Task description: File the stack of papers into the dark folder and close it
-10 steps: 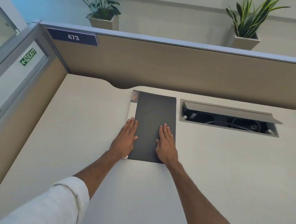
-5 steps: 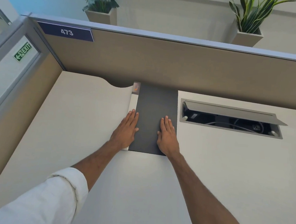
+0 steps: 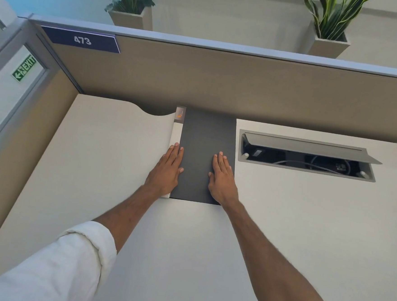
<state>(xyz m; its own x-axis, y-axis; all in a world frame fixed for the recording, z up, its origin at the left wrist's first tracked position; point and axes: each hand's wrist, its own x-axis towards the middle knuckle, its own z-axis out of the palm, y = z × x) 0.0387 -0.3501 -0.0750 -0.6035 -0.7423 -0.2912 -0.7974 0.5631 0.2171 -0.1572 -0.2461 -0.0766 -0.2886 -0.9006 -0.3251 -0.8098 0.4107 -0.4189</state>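
Head view: dark folder (image 3: 207,151) lies shut flat on the surface (image 3: 305,216) against the partition, white paper edge (image 3: 176,137) showing along its left side, my left hand (image 3: 166,171) and right hand (image 3: 222,178) pressing down, fingers together, flat, gripping nothing; filing looks done.

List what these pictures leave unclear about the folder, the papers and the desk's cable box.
- Papers: head view, only a white strip shows left of the dark folder; the cover hides the rest.
- Folder's near corners: covered by the left hand and right hand, both flat.
- Logo on the strip's far end: too small to read.
- Cable box: its raised lid and shadow hide most of the inside.
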